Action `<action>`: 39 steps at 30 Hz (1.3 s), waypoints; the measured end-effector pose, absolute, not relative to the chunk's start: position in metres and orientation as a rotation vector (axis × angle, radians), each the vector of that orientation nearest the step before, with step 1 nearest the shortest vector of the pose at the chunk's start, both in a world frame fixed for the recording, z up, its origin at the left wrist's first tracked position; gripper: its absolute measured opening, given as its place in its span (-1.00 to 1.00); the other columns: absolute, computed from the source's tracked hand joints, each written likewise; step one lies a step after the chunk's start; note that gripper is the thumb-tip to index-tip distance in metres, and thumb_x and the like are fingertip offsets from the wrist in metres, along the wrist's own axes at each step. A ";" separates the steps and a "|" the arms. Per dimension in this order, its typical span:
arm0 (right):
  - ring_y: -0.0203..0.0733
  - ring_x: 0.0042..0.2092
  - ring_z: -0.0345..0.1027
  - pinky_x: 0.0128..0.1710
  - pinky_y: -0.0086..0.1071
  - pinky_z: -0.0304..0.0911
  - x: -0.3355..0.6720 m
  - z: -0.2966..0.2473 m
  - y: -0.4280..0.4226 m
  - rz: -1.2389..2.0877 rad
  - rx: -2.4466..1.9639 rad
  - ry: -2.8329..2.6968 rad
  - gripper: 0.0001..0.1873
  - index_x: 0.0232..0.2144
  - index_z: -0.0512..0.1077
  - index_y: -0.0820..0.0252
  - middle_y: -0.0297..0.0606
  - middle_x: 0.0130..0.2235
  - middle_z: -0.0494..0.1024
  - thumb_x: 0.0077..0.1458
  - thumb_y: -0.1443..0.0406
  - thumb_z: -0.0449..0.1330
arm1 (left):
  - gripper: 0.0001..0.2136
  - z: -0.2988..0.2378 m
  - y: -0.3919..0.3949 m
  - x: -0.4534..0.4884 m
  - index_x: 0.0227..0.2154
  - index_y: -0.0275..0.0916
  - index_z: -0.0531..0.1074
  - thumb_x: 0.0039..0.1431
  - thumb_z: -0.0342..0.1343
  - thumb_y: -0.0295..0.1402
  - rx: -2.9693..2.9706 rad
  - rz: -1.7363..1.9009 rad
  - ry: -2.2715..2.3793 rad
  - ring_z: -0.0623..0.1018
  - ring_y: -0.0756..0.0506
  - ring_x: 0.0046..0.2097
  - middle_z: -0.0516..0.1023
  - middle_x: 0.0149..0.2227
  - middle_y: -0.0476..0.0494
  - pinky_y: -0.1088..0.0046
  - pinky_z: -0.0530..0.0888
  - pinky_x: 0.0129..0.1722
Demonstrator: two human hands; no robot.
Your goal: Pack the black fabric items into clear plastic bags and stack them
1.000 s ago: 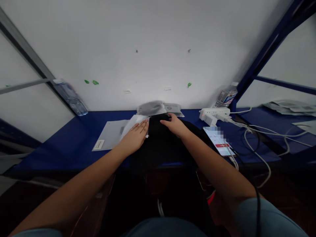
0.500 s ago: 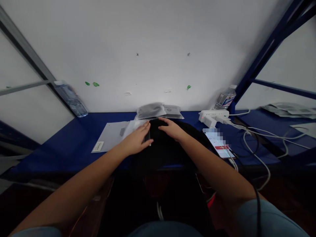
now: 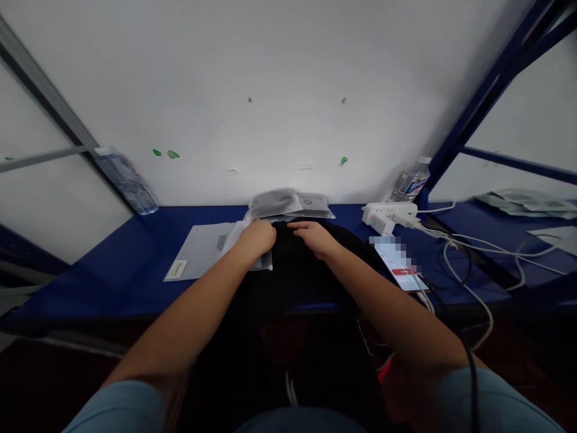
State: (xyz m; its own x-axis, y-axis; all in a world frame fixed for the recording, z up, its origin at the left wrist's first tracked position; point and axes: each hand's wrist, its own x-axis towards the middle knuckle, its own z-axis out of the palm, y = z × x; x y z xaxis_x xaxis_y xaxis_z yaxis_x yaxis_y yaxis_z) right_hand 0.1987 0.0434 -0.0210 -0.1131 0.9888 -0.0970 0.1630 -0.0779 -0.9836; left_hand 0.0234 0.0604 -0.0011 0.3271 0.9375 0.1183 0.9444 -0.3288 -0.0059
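A black piece of fabric [image 3: 306,273] lies over the desk in front of me and hangs down at the front edge. My left hand [image 3: 258,239] is closed at its left border, with curled fingers turned away from view, so what they grip is hidden. Under and beside that hand are frosted plastic bags [image 3: 201,243], one with a small white label. My right hand [image 3: 316,238] rests at the far part of the black fabric, index finger stretched out to the left. Its other fingers are partly covered.
Grey packaged bags [image 3: 274,203] lie against the wall. At right are a white power strip [image 3: 391,211], a lit phone [image 3: 401,264], white cables [image 3: 460,288] and a water bottle [image 3: 411,180]. Another bottle [image 3: 128,183] leans at the left frame.
My left hand has gone from flat with spread fingers to curled closed, slightly farther from me. My right hand's fingers have drawn closer together over the black fabric.
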 end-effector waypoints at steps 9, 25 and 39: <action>-0.26 -0.28 0.56 -0.08 -0.30 0.50 0.191 -0.019 0.037 1.373 -1.224 -1.364 -0.49 0.05 0.60 0.19 -0.27 -0.25 0.72 0.09 0.53 0.14 | -0.60 0.003 0.053 0.030 0.08 -0.47 0.56 0.38 -0.13 -0.50 -2.453 -0.143 -1.707 0.33 -0.27 0.40 0.53 0.19 -0.48 0.29 0.25 0.38; -0.10 0.11 0.49 0.20 -0.18 0.35 0.183 -0.020 0.030 1.087 -1.273 -1.508 -0.37 0.26 0.44 0.16 -0.11 0.16 0.58 0.11 0.40 0.24 | -0.48 0.004 0.030 0.032 0.29 -0.69 0.22 0.37 -0.13 -0.43 -2.460 -0.301 -1.938 0.20 -0.34 0.45 0.16 0.38 -0.77 0.20 0.27 0.37; -0.16 0.09 0.49 0.24 -0.20 0.32 0.175 -0.021 0.027 1.309 -1.130 -1.462 -0.30 0.31 0.32 0.05 -0.23 0.12 0.60 0.12 0.41 0.26 | -0.46 0.008 0.025 0.041 0.33 -0.65 0.20 0.39 -0.13 -0.40 -2.479 -0.273 -2.046 0.14 -0.36 0.48 0.07 0.44 -0.69 0.18 0.19 0.43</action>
